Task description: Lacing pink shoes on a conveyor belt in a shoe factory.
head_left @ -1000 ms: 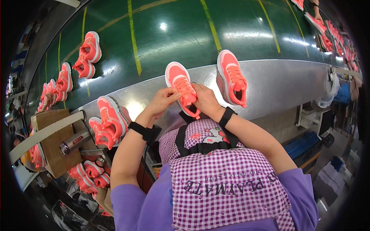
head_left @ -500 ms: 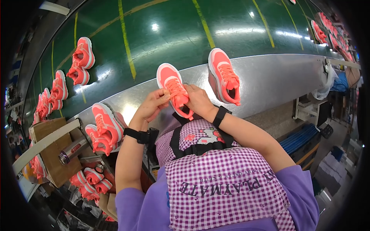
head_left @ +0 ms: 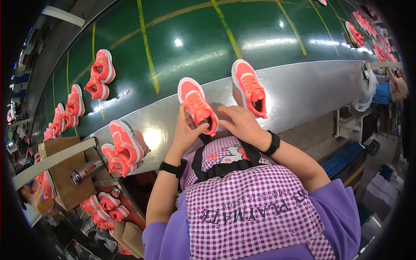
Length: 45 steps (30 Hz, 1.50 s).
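Observation:
A coral-pink sneaker (head_left: 196,103) with a white sole lies before me on the metal ledge, toe pointing away, laces threaded. My left hand (head_left: 187,132) curls round its left side and heel, thumb at the collar and fingers along the sole edge. On the other side, my right hand (head_left: 245,123) has its fingers spread, the tips close to the sneaker's heel and nothing held. A matching sneaker (head_left: 249,89) stands just right of it, beyond my right hand. Both wrists wear black bands.
A green conveyor belt (head_left: 190,47) with yellow lines runs beyond the metal ledge (head_left: 312,89). A pair of sneakers (head_left: 125,145) sits at the ledge's left end. More pairs (head_left: 102,71) line the belt. A cardboard box (head_left: 65,164) and metal flask (head_left: 86,171) are at left.
My right hand has come off the sneaker's side and opened, moving right. My left hand has left the laces for the sneaker's side and heel.

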Each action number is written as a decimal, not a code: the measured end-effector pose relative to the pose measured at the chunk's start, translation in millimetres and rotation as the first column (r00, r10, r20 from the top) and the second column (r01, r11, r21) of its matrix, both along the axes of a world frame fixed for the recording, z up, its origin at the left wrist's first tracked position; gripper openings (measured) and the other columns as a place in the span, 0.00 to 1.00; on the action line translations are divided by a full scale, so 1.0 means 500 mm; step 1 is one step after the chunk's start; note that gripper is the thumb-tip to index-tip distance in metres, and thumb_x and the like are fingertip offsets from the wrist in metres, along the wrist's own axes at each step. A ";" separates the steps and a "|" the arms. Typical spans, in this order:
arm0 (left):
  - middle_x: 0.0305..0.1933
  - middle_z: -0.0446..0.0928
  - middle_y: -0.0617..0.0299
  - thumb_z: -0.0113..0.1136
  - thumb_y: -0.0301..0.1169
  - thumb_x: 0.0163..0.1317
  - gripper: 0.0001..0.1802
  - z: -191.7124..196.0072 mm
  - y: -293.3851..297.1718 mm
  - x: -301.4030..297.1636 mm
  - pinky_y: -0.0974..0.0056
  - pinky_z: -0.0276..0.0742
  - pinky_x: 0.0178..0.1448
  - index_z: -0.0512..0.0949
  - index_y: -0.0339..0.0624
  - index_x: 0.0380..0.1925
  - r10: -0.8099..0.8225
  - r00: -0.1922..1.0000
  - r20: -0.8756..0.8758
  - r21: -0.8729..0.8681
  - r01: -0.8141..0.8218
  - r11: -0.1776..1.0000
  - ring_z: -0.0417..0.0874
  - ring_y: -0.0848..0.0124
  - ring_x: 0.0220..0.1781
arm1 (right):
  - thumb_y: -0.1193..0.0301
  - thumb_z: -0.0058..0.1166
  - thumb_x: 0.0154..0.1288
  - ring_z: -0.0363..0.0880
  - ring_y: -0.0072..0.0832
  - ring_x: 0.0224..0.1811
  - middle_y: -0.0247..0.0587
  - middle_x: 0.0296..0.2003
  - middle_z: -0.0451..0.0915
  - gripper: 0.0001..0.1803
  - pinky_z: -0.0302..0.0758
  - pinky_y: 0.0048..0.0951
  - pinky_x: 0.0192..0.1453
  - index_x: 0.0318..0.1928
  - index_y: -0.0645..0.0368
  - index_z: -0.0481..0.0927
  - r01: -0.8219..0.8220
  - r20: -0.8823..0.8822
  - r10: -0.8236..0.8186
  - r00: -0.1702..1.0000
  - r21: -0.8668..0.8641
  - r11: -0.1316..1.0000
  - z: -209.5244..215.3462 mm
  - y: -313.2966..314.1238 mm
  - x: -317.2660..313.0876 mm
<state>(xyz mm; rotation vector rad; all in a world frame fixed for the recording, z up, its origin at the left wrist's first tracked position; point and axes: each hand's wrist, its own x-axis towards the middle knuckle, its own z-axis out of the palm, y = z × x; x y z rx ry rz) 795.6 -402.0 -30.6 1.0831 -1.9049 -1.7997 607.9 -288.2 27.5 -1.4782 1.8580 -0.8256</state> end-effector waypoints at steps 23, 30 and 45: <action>0.76 0.41 0.58 0.63 0.20 0.53 0.57 0.020 0.113 -0.245 0.52 0.56 0.73 0.34 0.50 0.73 -0.205 0.904 -0.375 0.422 0.363 0.831 0.52 0.57 0.75 | 0.52 0.69 0.37 0.68 0.47 0.51 0.53 0.45 0.73 0.33 0.67 0.45 0.54 0.45 0.53 0.77 -0.055 -0.615 -0.076 0.785 -0.192 0.980 -0.010 0.184 -0.167; 0.68 0.56 0.45 0.60 0.34 0.62 0.39 -0.047 0.066 -0.249 0.50 0.62 0.68 0.53 0.38 0.69 -0.138 0.990 0.030 -0.026 0.139 0.990 0.57 0.50 0.71 | 0.46 0.63 0.44 0.70 0.40 0.42 0.45 0.32 0.73 0.24 0.66 0.39 0.48 0.31 0.53 0.81 -0.063 -0.577 -0.035 0.816 -0.149 0.987 -0.035 0.152 -0.247; 0.72 0.48 0.33 0.55 0.52 0.58 0.44 -0.119 0.111 -0.190 0.42 0.42 0.73 0.58 0.31 0.65 0.043 0.814 0.579 -0.588 0.381 0.713 0.44 0.41 0.75 | 0.49 0.67 0.41 0.69 0.45 0.47 0.48 0.36 0.76 0.22 0.63 0.45 0.55 0.31 0.49 0.82 0.042 -0.692 -0.265 0.671 -0.322 0.946 -0.034 -0.305 -0.713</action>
